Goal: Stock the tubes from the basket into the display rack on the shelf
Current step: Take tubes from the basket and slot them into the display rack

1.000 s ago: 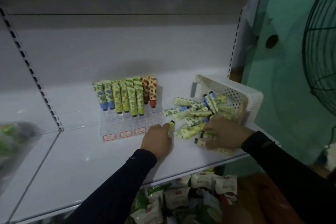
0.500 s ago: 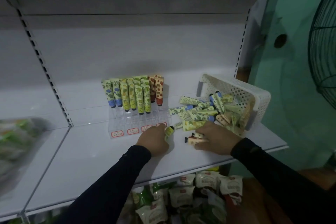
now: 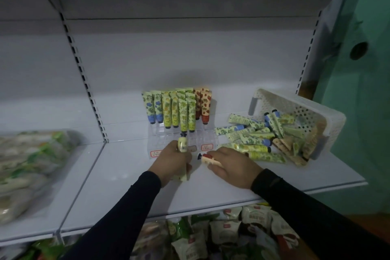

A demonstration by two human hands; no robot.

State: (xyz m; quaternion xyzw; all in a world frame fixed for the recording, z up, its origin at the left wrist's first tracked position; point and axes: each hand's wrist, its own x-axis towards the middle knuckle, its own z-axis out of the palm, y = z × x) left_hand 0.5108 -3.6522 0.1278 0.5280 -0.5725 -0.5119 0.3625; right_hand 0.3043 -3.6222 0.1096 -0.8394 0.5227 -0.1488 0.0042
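Note:
A clear display rack (image 3: pixel 202 136) stands on the white shelf (image 3: pixel 126 179) and holds several upright tubes (image 3: pixel 175 110) with blue, green and red prints. My left hand (image 3: pixel 171 160) grips a yellow-green tube (image 3: pixel 182 143), cap pointing up toward the rack's front row. My right hand (image 3: pixel 232 165) holds a pale tube with a red band and dark cap (image 3: pixel 207 158) just right of the rack. A white perforated basket (image 3: pixel 295 107) lies tipped on its side at the right, with several tubes (image 3: pixel 253 139) spilled out onto the shelf.
Blurred bagged goods (image 3: pixel 27 160) lie on the neighbouring shelf section at the left. Packaged snacks (image 3: pixel 221 234) fill the shelf below. A slotted upright (image 3: pixel 84 82) divides the shelf sections. A green wall (image 3: pixel 363 91) stands at the right.
My left hand has lifted its yellow-green tube toward the rack's front. My right hand has drawn a red-banded tube out of the spilled pile toward the left. The camera has shifted.

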